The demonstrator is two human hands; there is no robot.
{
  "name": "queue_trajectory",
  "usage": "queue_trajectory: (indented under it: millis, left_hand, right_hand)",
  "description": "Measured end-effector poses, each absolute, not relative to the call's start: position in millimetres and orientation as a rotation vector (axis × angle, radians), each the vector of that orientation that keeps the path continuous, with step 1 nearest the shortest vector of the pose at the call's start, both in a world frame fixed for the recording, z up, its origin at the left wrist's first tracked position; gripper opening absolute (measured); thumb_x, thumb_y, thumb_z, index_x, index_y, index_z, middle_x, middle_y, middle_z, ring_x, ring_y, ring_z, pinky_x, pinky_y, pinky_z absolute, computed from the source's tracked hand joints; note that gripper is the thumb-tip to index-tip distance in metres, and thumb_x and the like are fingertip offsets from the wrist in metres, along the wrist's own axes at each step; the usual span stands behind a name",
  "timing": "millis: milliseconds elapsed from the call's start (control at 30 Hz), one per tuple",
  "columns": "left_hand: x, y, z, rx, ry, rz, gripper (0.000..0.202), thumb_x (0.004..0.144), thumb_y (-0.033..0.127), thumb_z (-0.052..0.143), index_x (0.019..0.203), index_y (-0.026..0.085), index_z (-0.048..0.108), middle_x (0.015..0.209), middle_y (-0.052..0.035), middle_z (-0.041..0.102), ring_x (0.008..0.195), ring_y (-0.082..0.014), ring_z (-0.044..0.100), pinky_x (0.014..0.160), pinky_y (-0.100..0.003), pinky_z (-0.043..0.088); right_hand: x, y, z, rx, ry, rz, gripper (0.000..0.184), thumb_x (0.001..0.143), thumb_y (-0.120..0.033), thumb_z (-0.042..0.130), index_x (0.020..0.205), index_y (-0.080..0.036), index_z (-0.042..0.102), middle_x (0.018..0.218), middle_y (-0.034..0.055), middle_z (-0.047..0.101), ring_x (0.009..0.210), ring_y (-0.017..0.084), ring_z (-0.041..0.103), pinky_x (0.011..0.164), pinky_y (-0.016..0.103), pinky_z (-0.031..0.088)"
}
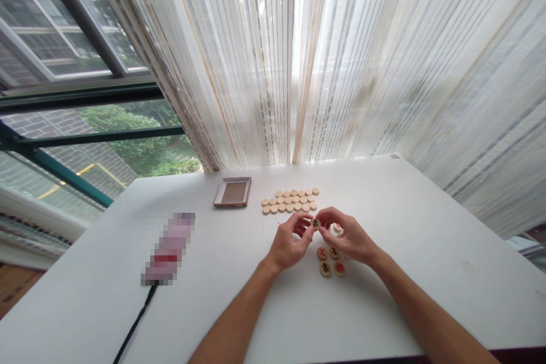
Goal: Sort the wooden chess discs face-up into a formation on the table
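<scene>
Between my two hands, above the white table, is a round wooden Chinese chess piece (pixel 315 224) with a black character facing me. My left hand (pixel 294 242) pinches its left side with thumb and fingers. On the other side, my right hand (pixel 346 234) grips its right edge. Just below lie face-up pieces: a red one (pixel 322 253), a black one (pixel 334 252), another black one (pixel 325 268) and another red one (pixel 339 268). Partly hidden behind my right fingers is one more red-marked piece (pixel 337 227).
Beyond my hands, several plain-side-up pieces (pixel 289 200) lie in three rows. A shallow open box (pixel 232 192) sits to their left. On the left of the white table (pixel 384 205) is a blurred-out pink object (pixel 169 250) with a black cable or strap (pixel 139 318). Curtains (pixel 294 68) hang behind.
</scene>
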State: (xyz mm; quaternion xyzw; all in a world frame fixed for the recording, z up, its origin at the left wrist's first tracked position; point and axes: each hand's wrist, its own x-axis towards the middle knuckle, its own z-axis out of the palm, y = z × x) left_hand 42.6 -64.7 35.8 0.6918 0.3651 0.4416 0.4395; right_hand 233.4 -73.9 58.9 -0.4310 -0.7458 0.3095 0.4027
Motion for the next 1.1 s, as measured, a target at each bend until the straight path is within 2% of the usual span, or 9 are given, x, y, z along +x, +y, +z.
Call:
queue_trajectory:
  millis: [333,533,900,1100]
  left_hand:
    - [42.6,-61.2,29.5,1.679,0.966,1.139,0.029,0.089,0.042,0.064,0.104,0.018,0.061,0.085,-0.0045,0.073,0.071,-0.0154,0.070,0.064,-0.025,0.056]
    - [42.6,-61.8,31.7,1.683,0.995,1.144,0.026,0.094,0.043,0.058,0.096,0.018,0.061,0.083,-0.0040,0.072,0.066,-0.0144,0.070,0.057,-0.022,0.053]
    - [42.3,-63.4,32.2,1.678,0.926,1.106,0.024,0.094,0.035,0.058,0.110,0.018,0.058,0.089,-0.0058,0.071,0.068,-0.0140,0.069,0.063,-0.024,0.056]
    - [42.5,-64.4,31.9,1.705,0.930,1.099,0.026,0.091,0.031,0.062,0.113,0.018,0.057,0.092,-0.0066,0.071,0.072,-0.0147,0.068,0.060,-0.022,0.054]
  right_hand:
    - [228.3,-76.3,62.0,-1.056,-1.923,0.781,0.015,0.089,-0.031,0.061,0.102,-0.024,0.062,0.085,0.0022,0.069,0.076,0.017,0.065,0.071,0.031,0.055]
    - [228.6,-76.2,60.1,-1.047,-1.956,0.777,0.015,0.088,-0.028,0.063,0.102,-0.024,0.062,0.085,0.0019,0.069,0.076,0.017,0.064,0.073,0.031,0.055]
    - [231.7,-74.7,60.0,-1.077,-1.897,0.808,0.019,0.088,-0.028,0.062,0.107,-0.024,0.061,0.090,0.0027,0.070,0.079,0.018,0.065,0.072,0.031,0.055]
    - [232.5,-75.0,62.1,-1.096,-1.905,0.799,0.017,0.090,-0.026,0.059,0.107,-0.024,0.061,0.093,0.0034,0.070,0.081,0.018,0.067,0.072,0.030,0.055]
